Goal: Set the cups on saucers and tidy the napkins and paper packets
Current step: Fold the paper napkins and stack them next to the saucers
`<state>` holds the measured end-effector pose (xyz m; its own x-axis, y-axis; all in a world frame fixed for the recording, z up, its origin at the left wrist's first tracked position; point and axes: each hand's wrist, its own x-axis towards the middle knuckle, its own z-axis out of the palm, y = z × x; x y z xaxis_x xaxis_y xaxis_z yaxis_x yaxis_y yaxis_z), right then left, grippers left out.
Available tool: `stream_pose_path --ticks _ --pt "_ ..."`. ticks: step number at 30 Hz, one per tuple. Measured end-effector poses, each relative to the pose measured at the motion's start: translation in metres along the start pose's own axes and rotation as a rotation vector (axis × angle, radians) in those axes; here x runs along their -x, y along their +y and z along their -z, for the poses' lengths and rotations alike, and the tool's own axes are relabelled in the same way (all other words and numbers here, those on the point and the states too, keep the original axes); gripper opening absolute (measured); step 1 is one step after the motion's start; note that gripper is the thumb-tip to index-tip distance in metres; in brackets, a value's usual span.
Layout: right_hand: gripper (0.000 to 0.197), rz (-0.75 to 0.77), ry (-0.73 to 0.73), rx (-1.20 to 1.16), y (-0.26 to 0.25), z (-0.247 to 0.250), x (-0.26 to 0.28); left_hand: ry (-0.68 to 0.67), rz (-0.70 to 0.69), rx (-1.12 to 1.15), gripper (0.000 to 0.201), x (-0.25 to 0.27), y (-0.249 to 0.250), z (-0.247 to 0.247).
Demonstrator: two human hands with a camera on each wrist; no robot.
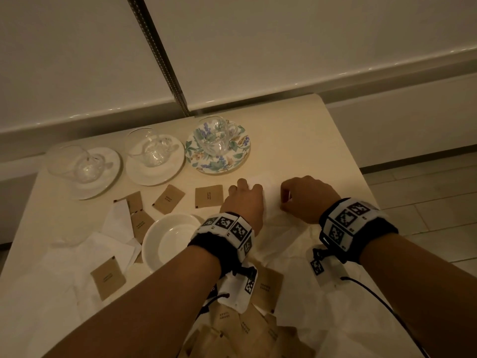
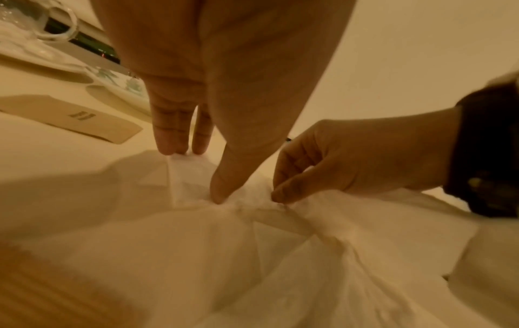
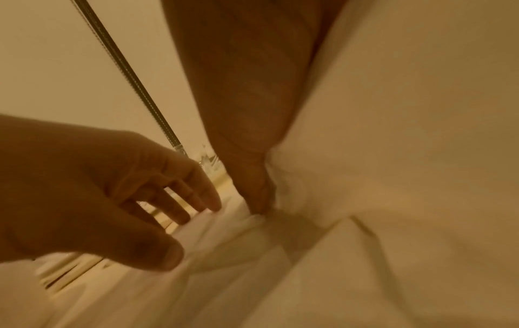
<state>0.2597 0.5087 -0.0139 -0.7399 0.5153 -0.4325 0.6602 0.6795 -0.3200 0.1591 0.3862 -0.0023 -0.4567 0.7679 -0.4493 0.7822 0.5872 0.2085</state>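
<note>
1. Left hand (image 1: 244,202), centre of the head view: fingers extended and lying flat, fingertips (image 2: 171,144) and thumb pressing down on the crumpled white paper napkin (image 1: 271,223); nothing is grasped.
2. Right hand (image 1: 307,197), just right of the left hand: fingers curled, thumb and forefinger pinching a gathered fold of the same napkin, as the left wrist view shows (image 2: 323,164).
3. The napkin spreads from between the two hands toward the lower right of the head view, lying on the pale cream surface (image 1: 296,140).
4. Upper middle of the head view: a clear glass cup (image 1: 215,136) stands upright on a floral-patterned saucer (image 1: 229,161).
5. To its left: a second clear glass cup (image 1: 149,147) lies tilted on a plain white saucer (image 1: 165,169); further left, a third clear glass cup (image 1: 74,162) lies tilted on another plain white saucer (image 1: 108,174).
6. Lower centre-left: a white saucer without a cup (image 1: 165,241), just beside the left wrist.
7. Brown paper packets (image 1: 209,198) lie scattered singly between the saucers and the hands; one brown packet (image 1: 108,278) rests on the loose white napkins (image 1: 85,251) at the left of the frame; a heap of further brown packets (image 1: 232,332) sits at the bottom edge, under the left forearm.
8. Both wrists carry black bands with square black-and-white marker tags (image 1: 224,226).
</note>
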Motion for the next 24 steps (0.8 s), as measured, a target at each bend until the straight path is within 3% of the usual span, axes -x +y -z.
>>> stream_pose_path --ticks 2,6,10,12,15,19,21,24 --pt "0.003 -0.027 -0.004 -0.020 0.004 0.002 -0.001 -0.003 -0.005 0.012 0.048 -0.001 0.000 0.000" --pt "0.016 -0.003 0.028 -0.143 -0.002 0.005 -0.006 -0.006 -0.009 0.014 0.046 -0.003 -0.002 0.001" --pt "0.018 -0.049 -0.062 -0.147 0.000 0.005 -0.004 -0.002 -0.021 0.008 0.050 -0.004 -0.002 0.002" --pt "0.017 -0.018 0.003 -0.291 0.001 0.015 -0.001 0.043 -0.063 0.052 0.051 -0.001 -0.001 0.008" --pt "0.018 0.048 0.125 -0.620 -0.011 0.036 0.010 0.155 -0.160 0.306 0.045 0.011 -0.001 0.026" --pt "0.011 0.041 0.159 -1.162 -0.044 0.055 0.039 0.119 -0.088 1.089 0.055 0.047 -0.006 0.052" --pt "0.013 0.074 0.157 -1.292 -0.062 0.063 0.055 0.108 -0.114 1.166 0.052 0.066 -0.008 0.064" --pt "0.015 0.130 0.144 -1.404 -0.084 0.077 0.077 0.165 -0.142 1.104 0.031 0.096 -0.013 0.085"
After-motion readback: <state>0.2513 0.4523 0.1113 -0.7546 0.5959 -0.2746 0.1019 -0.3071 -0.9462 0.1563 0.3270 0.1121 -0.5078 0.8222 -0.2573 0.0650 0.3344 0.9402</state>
